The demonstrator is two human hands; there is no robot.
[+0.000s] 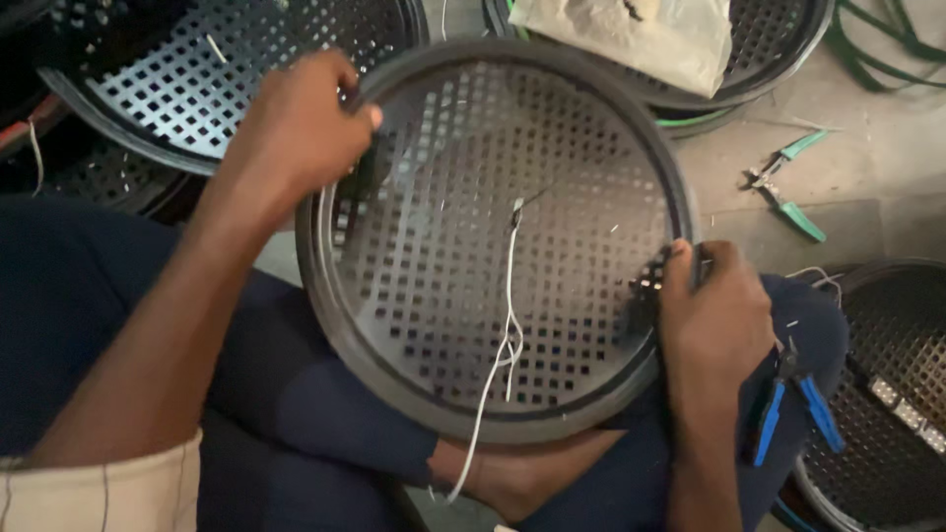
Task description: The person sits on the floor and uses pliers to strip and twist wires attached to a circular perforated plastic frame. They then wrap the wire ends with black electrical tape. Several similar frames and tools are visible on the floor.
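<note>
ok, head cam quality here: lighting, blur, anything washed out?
Head view: dim and soft all over; the round perforated tray stays readable; slight blur on the left hand and right hand; the plastic bag at the top is brightest, nearly washed out; the left edge falls into deep shadow.

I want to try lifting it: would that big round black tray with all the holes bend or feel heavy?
The round perforated tray probably stays stiff: it keeps its flat shape while the left hand and right hand grip only its rim. All those holes likely make it light for its size. The white wire through it looks floppy and would dangle.
</note>
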